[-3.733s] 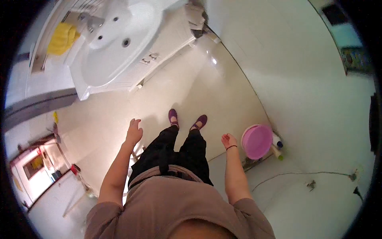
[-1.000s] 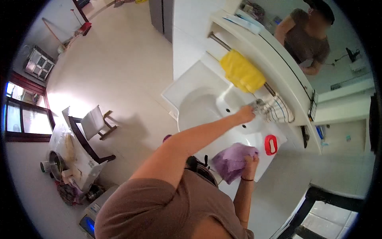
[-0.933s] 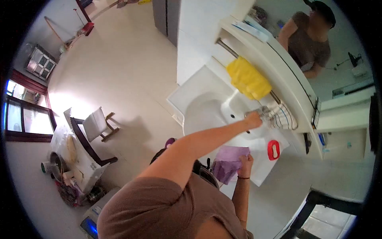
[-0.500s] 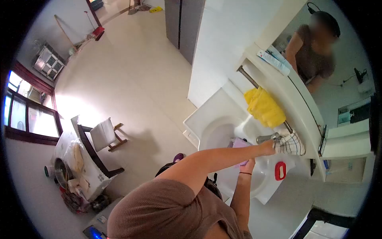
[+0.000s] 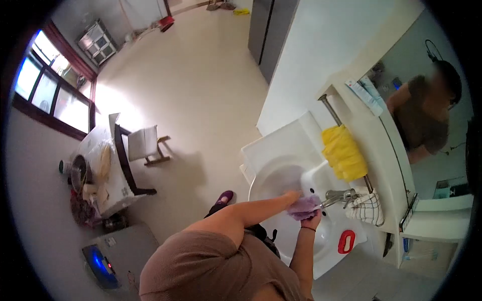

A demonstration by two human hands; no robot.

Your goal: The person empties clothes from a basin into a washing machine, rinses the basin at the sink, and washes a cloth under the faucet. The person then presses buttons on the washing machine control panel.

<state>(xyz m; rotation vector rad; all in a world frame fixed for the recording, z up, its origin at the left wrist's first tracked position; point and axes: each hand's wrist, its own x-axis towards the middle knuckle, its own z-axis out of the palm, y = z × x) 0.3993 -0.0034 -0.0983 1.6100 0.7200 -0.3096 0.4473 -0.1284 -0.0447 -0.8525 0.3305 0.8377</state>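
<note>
A bunched purple cloth is over the white sink basin, just under the spout of the metal faucet. My right hand, with a dark band at the wrist, grips the cloth from its near side. At the cloth's left edge my left hand is closed on it, its fingers partly hidden and slightly blurred. A red soap dish with a pale bar rests on the sink's right rim.
A yellow cloth and a checked cloth hang by the faucet. Tubes lie on the shelf beside the mirror. At the left are a chair and a cluttered table.
My left hand has left the faucet handle and moved left and down onto the purple cloth. The cloth, earlier held by my right hand alone, is now bunched under the spout. The view has shifted.
</note>
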